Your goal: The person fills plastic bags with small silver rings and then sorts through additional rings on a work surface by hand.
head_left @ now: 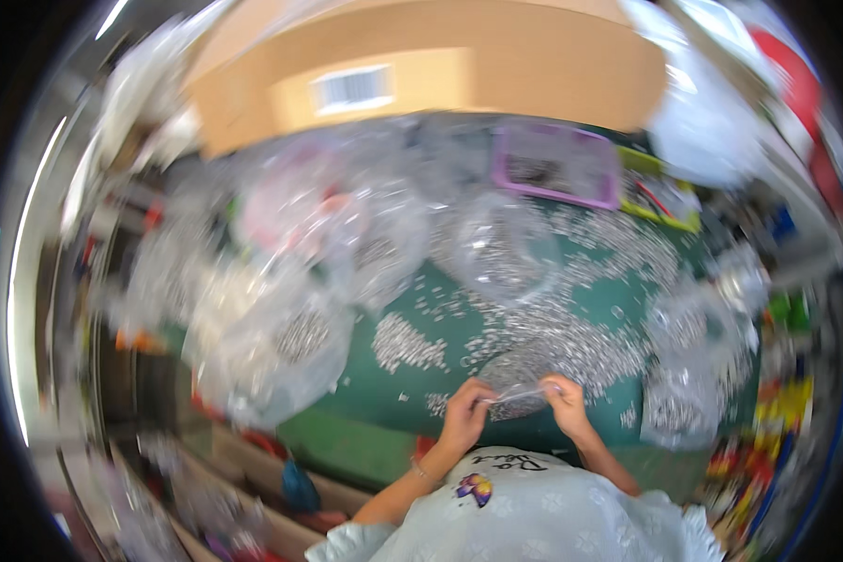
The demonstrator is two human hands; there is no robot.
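Left hand (466, 409) and right hand (566, 403) each pinching the edge of a clear plastic bag (520, 391), bag at the near side of a green table (377, 393), small metal pieces (590, 348) spread beyond, purple basket (556, 195) far right.

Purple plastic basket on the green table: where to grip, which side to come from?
I'd pinch the purple plastic basket by its near long rim, coming from the near side: that edge is exposed, while the cardboard box crowds the far side and the yellow-green basket the right. Keep it level; it seems to hold small grey parts.
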